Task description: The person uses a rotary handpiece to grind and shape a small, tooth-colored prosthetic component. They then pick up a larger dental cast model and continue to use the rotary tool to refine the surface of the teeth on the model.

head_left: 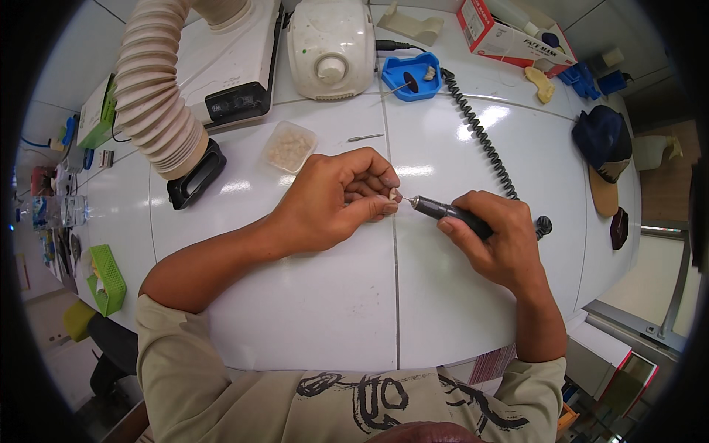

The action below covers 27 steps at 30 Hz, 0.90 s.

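My left hand (332,199) is closed in a pinch around a small off-white, tooth-like piece (394,195) above the middle of the table. Wrapped round a black rotary handpiece (454,214) is my right hand (498,232). The handpiece's thin bur points left and meets or nearly meets the piece; contact is too small to tell. Beyond my left hand, a clear square tub (289,146) holds many small off-white pieces. A slim metal bur (365,137) lies on the table to the right of the tub.
A ribbed suction hose (151,96) with a black nozzle hangs at the left. Behind stand a white control unit (331,52) and a blue tray (412,77). A coiled black cord (480,129) runs down to the right. A cap (604,148) and a mask box (509,37) lie farther right.
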Available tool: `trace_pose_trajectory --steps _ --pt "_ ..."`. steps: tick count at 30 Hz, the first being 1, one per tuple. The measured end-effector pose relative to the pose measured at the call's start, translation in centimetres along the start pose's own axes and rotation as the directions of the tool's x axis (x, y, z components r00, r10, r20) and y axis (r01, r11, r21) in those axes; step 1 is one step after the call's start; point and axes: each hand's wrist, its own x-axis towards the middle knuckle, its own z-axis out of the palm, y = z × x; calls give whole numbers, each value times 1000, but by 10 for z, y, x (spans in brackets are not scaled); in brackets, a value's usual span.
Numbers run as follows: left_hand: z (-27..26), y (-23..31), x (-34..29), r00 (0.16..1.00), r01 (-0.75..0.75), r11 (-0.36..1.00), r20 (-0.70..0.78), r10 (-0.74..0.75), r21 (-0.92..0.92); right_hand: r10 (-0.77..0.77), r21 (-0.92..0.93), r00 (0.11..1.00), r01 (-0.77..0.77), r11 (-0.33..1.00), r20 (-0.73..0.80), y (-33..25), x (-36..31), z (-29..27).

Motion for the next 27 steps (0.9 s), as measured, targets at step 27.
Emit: trace_pose_trajectory --steps 27 --pt "1 2 1 1000 10 1000 -19 -10 9 10 9 1000 -10 1000 21 0 1 -2"
